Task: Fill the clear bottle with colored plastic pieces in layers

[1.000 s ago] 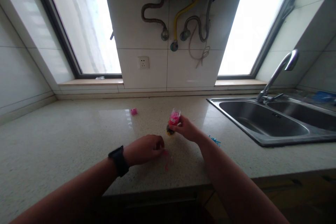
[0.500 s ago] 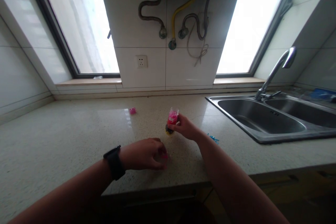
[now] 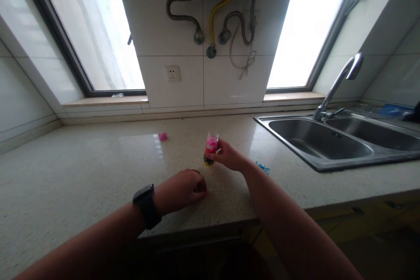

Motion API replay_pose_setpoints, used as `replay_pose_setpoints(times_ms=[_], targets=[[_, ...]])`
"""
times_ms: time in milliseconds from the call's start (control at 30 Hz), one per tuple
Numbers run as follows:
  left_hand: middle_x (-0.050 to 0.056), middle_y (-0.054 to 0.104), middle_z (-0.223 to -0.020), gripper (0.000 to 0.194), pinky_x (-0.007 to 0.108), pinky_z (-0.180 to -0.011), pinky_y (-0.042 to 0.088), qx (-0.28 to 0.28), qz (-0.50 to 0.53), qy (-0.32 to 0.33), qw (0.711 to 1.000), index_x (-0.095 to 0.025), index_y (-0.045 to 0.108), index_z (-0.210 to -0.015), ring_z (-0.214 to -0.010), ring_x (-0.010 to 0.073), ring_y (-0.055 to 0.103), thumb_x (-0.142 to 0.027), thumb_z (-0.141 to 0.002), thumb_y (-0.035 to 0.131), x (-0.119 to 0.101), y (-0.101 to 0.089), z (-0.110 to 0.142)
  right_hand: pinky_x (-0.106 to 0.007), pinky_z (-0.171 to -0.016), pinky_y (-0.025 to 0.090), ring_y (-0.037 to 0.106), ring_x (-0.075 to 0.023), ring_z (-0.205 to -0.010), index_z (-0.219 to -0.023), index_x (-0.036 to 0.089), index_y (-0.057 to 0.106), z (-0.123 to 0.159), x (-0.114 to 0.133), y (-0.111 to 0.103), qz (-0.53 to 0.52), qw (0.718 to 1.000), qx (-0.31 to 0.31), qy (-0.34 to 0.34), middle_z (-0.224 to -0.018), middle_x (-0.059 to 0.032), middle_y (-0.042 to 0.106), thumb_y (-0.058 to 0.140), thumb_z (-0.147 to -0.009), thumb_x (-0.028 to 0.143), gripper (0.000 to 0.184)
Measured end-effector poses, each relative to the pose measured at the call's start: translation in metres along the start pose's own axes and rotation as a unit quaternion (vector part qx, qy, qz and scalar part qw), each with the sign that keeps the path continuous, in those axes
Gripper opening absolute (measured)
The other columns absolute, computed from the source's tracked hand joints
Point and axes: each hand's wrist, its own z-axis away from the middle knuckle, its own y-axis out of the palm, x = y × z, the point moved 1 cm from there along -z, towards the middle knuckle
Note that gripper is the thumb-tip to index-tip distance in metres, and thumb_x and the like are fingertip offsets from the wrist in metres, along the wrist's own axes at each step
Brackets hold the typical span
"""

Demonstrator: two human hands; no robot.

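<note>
My right hand (image 3: 228,155) is closed around a small clear jar (image 3: 211,142) standing on the counter. Bright pink stuff fills its upper part, with dark and yellow matter at the bottom; the fingers hide part of its right side. Nearer the counter's front edge, my left hand (image 3: 183,188) has its fingers pinched together low over the surface. A bit of pink shows at those fingertips, too small to name. Behind the left hand lies a small pink object (image 3: 163,136), perhaps a cap. A dark watch is on the left wrist.
A speckled pale countertop (image 3: 108,166) spreads under both hands. Several thin blue strips (image 3: 262,167) lie beside the right forearm. At the right is a steel double sink (image 3: 315,164) with a curved faucet (image 3: 337,81). Pipes and a wall socket (image 3: 173,74) are on the tiled wall.
The fingers of my left hand have closed from a wide curl into a pinch. My right hand keeps hold of the jar in place. The whole view has shifted slightly.
</note>
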Motion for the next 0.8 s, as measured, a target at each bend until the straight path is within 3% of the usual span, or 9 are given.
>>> replay_pose_setpoints(times_ms=[167, 267, 400, 567, 800], targets=[[0.003, 0.066, -0.074, 0.019, 0.027, -0.064, 0.041, 0.005, -0.003, 0.0, 1.0, -0.015, 0.071, -0.08, -0.066, 0.0137, 0.056, -0.03, -0.085, 0.06, 0.007, 0.002, -0.003, -0.027, -0.064, 0.044, 0.057, -0.0144, -0.072, -0.093, 0.016, 0.059, 0.002, 0.003, 0.001, 0.036, 0.999, 0.005, -0.003, -0.088, -0.0046, 0.067, 0.073, -0.075, 0.037, 0.031], [0.003, 0.066, -0.075, 0.018, 0.027, -0.064, 0.042, -0.012, 0.019, -0.01, 1.0, -0.015, 0.071, -0.081, -0.066, 0.0134, 0.057, -0.03, -0.083, 0.062, 0.013, -0.008, -0.003, -0.026, -0.063, 0.042, 0.055, -0.0132, -0.069, -0.092, 0.017, 0.058, 0.004, 0.008, 0.001, 0.057, 0.998, 0.008, -0.013, -0.087, -0.0033, 0.067, 0.072, -0.076, 0.037, 0.03], [0.004, 0.067, -0.081, 0.023, 0.026, -0.064, 0.045, -0.125, 0.095, -0.014, 0.987, -0.016, 0.07, -0.089, -0.07, 0.0135, 0.058, -0.036, -0.088, 0.06, 0.015, -0.04, 0.001, -0.026, -0.063, 0.039, 0.051, -0.0131, -0.068, -0.091, 0.019, 0.056, 0.007, 0.019, 0.003, 0.12, 0.992, 0.004, -0.044, -0.083, -0.0014, 0.064, 0.072, -0.076, 0.039, 0.03], [0.003, 0.064, -0.084, 0.028, 0.023, -0.055, 0.044, -0.276, 0.194, -0.018, 0.941, -0.016, 0.067, -0.095, -0.063, 0.0105, 0.053, -0.043, -0.089, 0.061, 0.01, -0.07, 0.008, -0.028, -0.07, 0.039, 0.051, -0.0162, -0.077, -0.089, 0.02, 0.055, 0.01, 0.038, 0.009, 0.202, 0.974, 0.022, -0.105, -0.088, -0.0038, 0.06, 0.072, -0.076, 0.035, 0.027], [0.005, 0.061, -0.093, 0.02, 0.025, -0.064, 0.048, -0.304, 0.166, 0.007, 0.938, -0.018, 0.069, -0.092, -0.078, 0.0138, 0.057, -0.037, -0.089, 0.062, 0.012, -0.055, 0.0, -0.03, -0.075, 0.04, 0.052, -0.0185, -0.082, -0.095, 0.02, 0.055, 0.009, 0.045, 0.021, 0.217, 0.966, 0.055, -0.132, -0.09, -0.0049, 0.061, 0.072, -0.076, 0.037, 0.03]])
